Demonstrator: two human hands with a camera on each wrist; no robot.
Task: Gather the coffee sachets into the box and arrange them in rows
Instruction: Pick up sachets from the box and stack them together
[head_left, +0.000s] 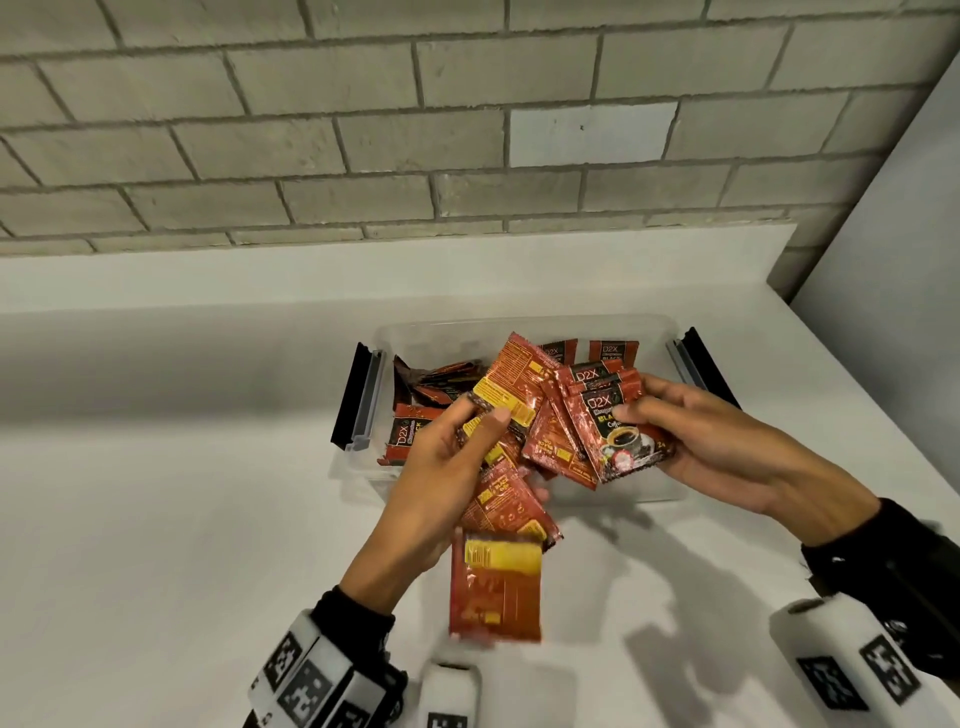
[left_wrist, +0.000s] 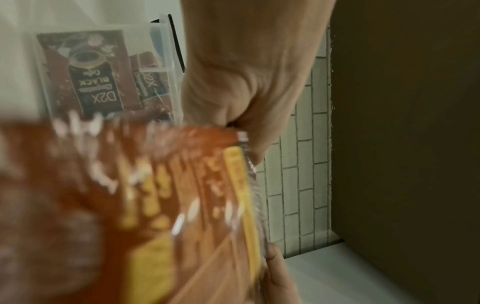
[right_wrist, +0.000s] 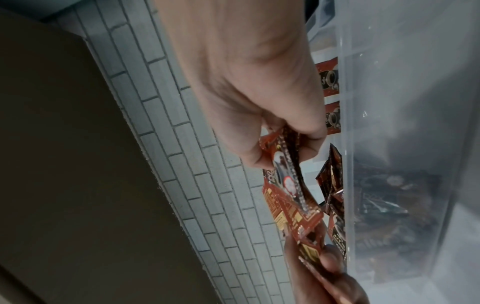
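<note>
A clear plastic box (head_left: 358, 467) with black side latches stands on the white counter, several red coffee sachets (head_left: 410, 436) lying loose inside it. My left hand (head_left: 457, 447) grips a fan of sachets (head_left: 511, 389) above the box's near edge, thumb on top. One blurred sachet (head_left: 496, 584) shows below that hand, in front of the box. My right hand (head_left: 670, 431) holds a stack of sachets (head_left: 613, 431) face up over the box. The right wrist view shows that stack (right_wrist: 288, 185) pinched beside the box wall (right_wrist: 389, 144). Blurred sachets (left_wrist: 155, 195) fill the left wrist view.
The white counter (head_left: 156, 493) runs back to a low ledge and a grey brick wall (head_left: 363, 130). A white panel (head_left: 893, 234) closes the right side. The box's black latches (head_left: 356, 400) stick out at both ends.
</note>
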